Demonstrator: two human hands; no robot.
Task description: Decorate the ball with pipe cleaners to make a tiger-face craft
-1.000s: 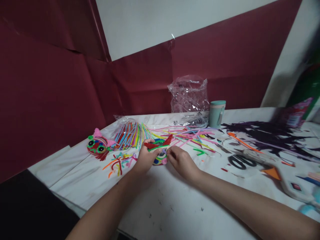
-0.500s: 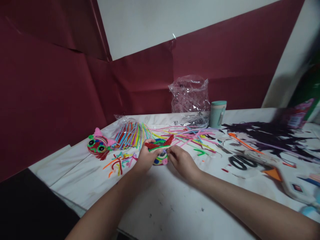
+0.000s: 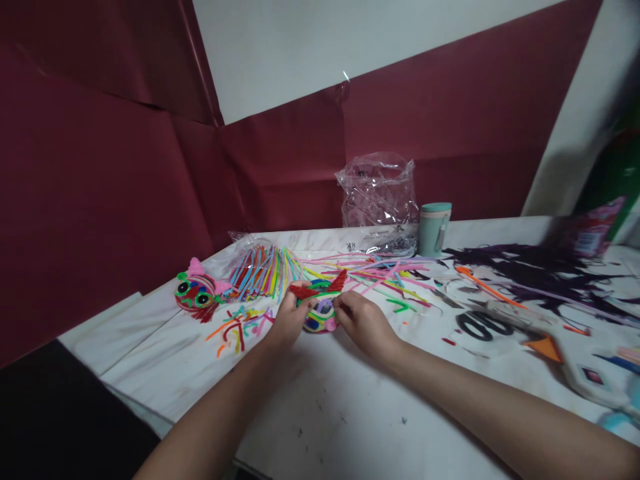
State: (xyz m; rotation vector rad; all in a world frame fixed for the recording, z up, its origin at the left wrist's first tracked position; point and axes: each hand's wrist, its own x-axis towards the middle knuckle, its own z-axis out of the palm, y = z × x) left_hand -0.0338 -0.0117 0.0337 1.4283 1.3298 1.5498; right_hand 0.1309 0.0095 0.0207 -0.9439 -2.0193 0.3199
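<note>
Between my two hands is a pipe-cleaner animal face with red pointed ears, a purple-ringed eye and blue, yellow and pink parts. My left hand grips its left side, the thumb lying over the front. My right hand is pinched at the face's right edge, by the purple eye; its fingertips hide whatever small piece may be between them. To the left lies another pipe-cleaner face with pink ears and green-ringed eyes.
Cut pipe-cleaner bits lie left of my hands. Behind are bundled pipe cleaners, a clear plastic bag and a green cup. On the right are a glue gun, black rings and dark purple strips.
My left thumb has drawn back toward the left edge, so more of the purple eye shows. My right hand stays pinched at the right side.
</note>
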